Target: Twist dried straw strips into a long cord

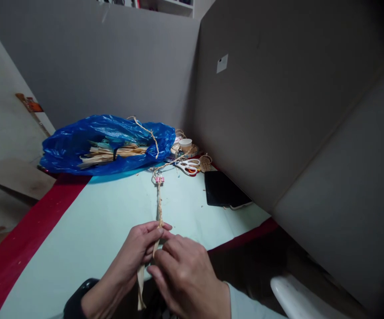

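A thin pale braid (159,204) of dried plant strips runs toward me along the table, with a pink binder clip (159,180) at its far end. My left hand (142,243) pinches the braid's near end between thumb and fingers. Close beside it, my right hand (185,270) has its fingers curled round a flat strip at that same end; its fingertips are partly hidden. Below my left hand dangles a loose pale strip (140,288).
A blue plastic bag (68,141) holding a bundle of dried strips (119,153) lies at the back left. White-handled scissors (188,166), a small white cup (186,144) and a black tablet-like slab (223,189) lie farther right. Grey panels (261,102) enclose the pale-covered table (79,239).
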Tool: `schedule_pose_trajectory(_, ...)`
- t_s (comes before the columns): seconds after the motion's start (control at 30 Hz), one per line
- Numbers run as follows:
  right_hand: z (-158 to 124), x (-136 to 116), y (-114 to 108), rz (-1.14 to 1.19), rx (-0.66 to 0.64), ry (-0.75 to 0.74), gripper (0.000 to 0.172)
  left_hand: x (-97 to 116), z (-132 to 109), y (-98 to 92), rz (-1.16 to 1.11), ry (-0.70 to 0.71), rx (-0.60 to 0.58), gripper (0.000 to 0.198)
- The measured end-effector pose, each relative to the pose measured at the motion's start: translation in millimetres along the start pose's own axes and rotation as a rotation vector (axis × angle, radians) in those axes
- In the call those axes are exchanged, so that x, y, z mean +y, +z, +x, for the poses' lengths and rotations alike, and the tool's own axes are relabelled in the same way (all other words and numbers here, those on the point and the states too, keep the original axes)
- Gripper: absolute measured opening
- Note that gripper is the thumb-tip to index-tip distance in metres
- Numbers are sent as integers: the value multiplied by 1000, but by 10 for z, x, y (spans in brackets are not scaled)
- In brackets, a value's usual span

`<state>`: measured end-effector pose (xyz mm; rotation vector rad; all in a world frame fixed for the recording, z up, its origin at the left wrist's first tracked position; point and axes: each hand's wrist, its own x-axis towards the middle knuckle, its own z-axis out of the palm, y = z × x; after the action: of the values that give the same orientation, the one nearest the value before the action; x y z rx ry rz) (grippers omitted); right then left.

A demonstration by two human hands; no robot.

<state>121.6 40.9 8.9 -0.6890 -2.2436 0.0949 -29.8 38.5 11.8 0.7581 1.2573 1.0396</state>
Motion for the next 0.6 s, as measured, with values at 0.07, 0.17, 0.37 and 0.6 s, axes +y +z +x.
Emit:
schedule_pose_trajectory(0.07,92,109,-51,201,-101,162,17,4,-5,-28,1,2,-61,33)
schedule_pose_trajectory(0.17,258,309,-81,353,-250,408,25,33,-27,-60,15,0,-117,35)
schedule_pose_trajectory(0.37,408,402,-6,406,-332,477,19,86,-94,-79,1,25,-83,45)
schedule_pose_trajectory(0.6,452,364,44,574,-473,486,20,-11,-56,-151,-73,80,-95,56)
